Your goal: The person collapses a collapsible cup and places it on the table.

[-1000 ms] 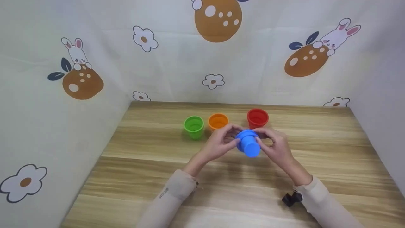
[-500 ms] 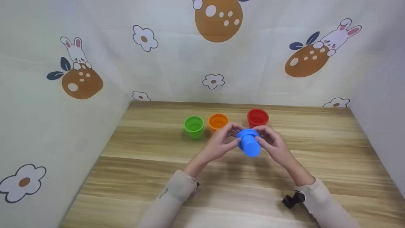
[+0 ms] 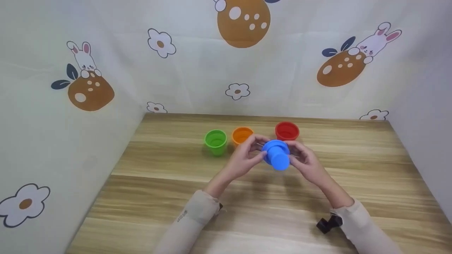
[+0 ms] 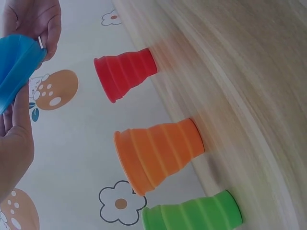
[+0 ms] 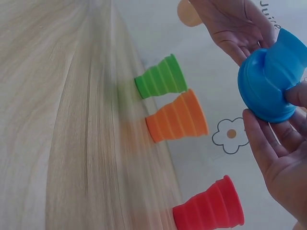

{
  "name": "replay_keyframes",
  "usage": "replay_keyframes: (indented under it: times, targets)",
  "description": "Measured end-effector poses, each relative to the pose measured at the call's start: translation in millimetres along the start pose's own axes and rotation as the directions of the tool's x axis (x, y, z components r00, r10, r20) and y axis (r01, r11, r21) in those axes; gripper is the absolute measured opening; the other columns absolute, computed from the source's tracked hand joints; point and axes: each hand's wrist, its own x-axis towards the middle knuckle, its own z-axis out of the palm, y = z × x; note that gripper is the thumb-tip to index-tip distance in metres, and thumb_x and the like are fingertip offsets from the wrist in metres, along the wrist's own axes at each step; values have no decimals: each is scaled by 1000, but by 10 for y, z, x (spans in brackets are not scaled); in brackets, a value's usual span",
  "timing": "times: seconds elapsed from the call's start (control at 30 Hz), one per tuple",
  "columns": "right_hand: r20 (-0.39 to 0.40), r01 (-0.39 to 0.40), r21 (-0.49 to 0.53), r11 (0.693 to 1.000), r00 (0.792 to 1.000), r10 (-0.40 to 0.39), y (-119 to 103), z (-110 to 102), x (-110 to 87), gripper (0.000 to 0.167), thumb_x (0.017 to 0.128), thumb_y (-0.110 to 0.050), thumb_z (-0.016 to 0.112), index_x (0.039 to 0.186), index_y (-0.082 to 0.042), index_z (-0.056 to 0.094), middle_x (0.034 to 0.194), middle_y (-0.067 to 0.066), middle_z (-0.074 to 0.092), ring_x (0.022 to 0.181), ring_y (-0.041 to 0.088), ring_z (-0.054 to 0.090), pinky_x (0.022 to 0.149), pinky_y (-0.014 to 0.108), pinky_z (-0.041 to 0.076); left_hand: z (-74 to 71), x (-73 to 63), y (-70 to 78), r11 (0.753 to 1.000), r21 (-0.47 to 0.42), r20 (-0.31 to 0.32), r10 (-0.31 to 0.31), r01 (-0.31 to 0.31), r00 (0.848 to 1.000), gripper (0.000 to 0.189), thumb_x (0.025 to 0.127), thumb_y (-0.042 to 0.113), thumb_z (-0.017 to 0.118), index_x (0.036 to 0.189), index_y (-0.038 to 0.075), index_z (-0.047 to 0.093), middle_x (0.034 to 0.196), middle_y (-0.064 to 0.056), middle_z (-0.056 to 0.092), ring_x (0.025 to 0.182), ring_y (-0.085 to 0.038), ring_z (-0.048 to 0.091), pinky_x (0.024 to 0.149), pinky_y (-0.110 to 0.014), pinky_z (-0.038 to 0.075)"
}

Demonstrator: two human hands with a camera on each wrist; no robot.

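Note:
A blue collapsible cup (image 3: 279,158) is held above the table between both hands, its narrow base tilted toward the head camera and its wall partly folded. My left hand (image 3: 243,159) grips its left side, thumb on the near face and fingers behind the rim. On the other side my right hand (image 3: 308,163) pinches it the same way. In the right wrist view the blue cup (image 5: 268,84) shows a bent, uneven wall. Behind the hands stand a green cup (image 3: 215,141), an orange cup (image 3: 242,135) and a red cup (image 3: 287,131), all upright and extended.
The wooden table (image 3: 159,197) meets a patterned cloth backdrop (image 3: 197,70) at the back and sides. A small black device (image 3: 329,223) sits at the right wrist.
Both hands have lifted the blue cup slightly up and away from the head camera, and its narrow base leans differently. The three standing cups have stayed in place.

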Motion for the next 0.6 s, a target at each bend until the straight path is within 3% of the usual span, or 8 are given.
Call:
replay_keyframes:
  times: [0.37,0.43,0.6]
  targets:
    - [-129,38,-148,988,990,-58,-43,87,17,32,89,15,60,121,14,58,112,-25,65,99,-4,65,83,12,56,14,-1,15,999,7,-4,-37,37,999,34,96,4,61,128,-1,49,129,-19,60,113,-28,63,98,-42,56]
    - [-143,36,-173,984,988,-61,-50,101,23,32,88,15,61,120,13,59,111,-18,67,97,-5,65,82,11,56,11,-3,11,999,13,-6,-36,36,999,34,96,4,61,128,-1,49,129,-19,60,112,-27,63,97,-38,57]
    - [-157,33,-226,974,985,-69,-63,138,36,32,87,15,62,119,11,61,111,21,71,95,-7,64,81,9,55,-2,-18,-7,999,10,0,-31,31,1000,34,96,4,62,127,-2,48,128,-20,60,112,-26,63,97,-36,57]
